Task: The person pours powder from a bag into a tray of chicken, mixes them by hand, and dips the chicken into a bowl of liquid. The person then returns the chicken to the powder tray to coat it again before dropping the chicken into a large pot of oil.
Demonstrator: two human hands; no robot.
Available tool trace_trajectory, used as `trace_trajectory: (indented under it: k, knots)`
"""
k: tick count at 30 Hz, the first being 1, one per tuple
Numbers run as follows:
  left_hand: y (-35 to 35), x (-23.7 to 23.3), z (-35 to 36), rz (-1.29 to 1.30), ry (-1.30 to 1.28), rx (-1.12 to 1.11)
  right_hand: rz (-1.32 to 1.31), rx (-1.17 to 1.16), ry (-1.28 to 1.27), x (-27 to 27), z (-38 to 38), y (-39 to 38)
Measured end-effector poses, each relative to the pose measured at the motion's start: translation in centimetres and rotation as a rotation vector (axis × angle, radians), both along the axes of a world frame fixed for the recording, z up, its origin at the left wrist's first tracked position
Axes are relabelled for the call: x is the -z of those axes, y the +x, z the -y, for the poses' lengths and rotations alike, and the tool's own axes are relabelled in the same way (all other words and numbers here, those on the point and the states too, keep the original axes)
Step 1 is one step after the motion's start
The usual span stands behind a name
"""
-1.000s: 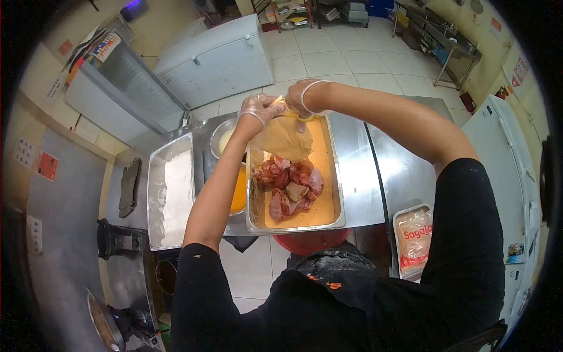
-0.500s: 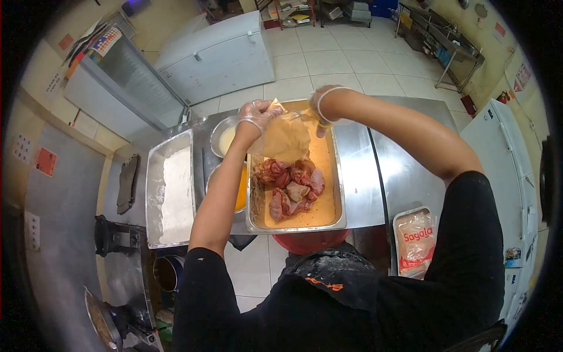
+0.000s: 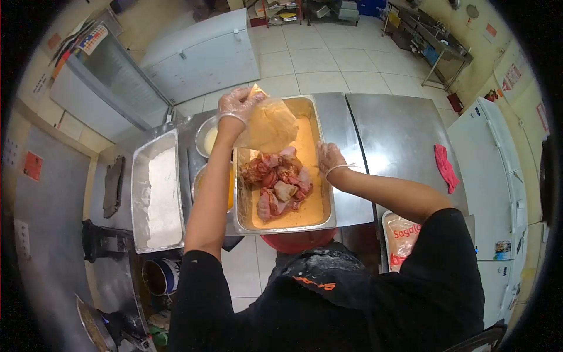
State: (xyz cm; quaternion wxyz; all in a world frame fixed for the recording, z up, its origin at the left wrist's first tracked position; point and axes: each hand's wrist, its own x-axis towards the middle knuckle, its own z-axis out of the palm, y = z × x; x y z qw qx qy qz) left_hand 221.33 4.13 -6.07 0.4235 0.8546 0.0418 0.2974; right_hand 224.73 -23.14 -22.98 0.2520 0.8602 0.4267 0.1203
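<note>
Grip: left hand [image 3: 237, 105] pinching bag [image 3: 271, 126]; right hand [image 3: 329, 158] let go, spread over tray [image 3: 284, 229].

What fills the cloudy plastic bag [image 3: 270, 126] in the left hand [image 3: 237, 105] is unclear, the left forearm hides most of the orange-filled bowl [image 3: 197, 183], and the right sleeve cuts off the printed packet [image 3: 402, 234].

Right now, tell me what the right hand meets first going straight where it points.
The right hand likely meets the bag held by the left hand; height unclear.
</note>
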Motion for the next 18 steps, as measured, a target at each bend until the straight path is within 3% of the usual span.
trace_trajectory:
  k: [5,6,9,10,16,18]
  knots:
    - [0.0,0.1,0.2,0.042,0.011,0.046,-0.355,0.132,-0.136,-2.1,0.8,-1.7]
    - [-0.2,0.4,0.4,0.027,0.008,0.043,-0.585,0.417,0.241,1.2,1.5,-0.4]
    - [0.3,0.4,0.0,0.0,0.03,0.034,-0.642,0.388,0.156,-5.7,3.8,-1.0]
    - [0.4,0.5,0.0,-0.009,0.039,0.028,-0.666,0.514,0.248,-5.3,4.7,-0.8]
    - [0.7,0.3,0.8,-0.008,0.083,0.038,-0.8,0.756,0.404,8.4,10.3,1.1]
    - [0.7,0.4,0.7,-0.034,0.062,0.049,-0.827,0.795,0.471,8.9,11.0,0.3]
